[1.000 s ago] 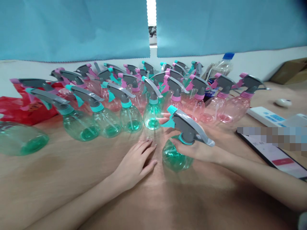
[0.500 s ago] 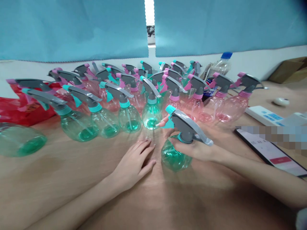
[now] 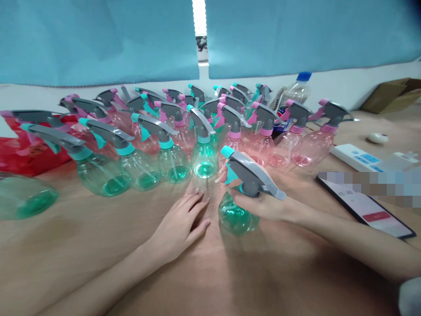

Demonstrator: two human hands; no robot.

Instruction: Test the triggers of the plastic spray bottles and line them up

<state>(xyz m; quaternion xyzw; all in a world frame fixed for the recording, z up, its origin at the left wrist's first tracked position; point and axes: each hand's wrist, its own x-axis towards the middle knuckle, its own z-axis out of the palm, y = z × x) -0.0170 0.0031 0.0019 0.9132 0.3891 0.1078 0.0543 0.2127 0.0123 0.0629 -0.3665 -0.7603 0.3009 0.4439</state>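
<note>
"What's in the right hand point(image 3: 265, 205)?"

"A green spray bottle point(image 3: 250, 186)! The right grip is wrapped snugly around it, up by the neck. It's on the near side, a bit right of the middle, and its spout points left."

"Does it touch the counter point(image 3: 197, 281)?"

"I can't tell."

"What about the left hand point(image 3: 177, 226)?"

"It's palm down on the counter, just left of that bottle. Its grip is let go, with the fingers a little apart."

"And farther off?"

"Lots more! Green bottles point(image 3: 173, 164) stand left and in the middle. Pink bottles point(image 3: 262, 147) stand on the right. There's a red bag point(image 3: 41, 160) far left, and a phone point(image 3: 357, 206) lies on the right."
</note>
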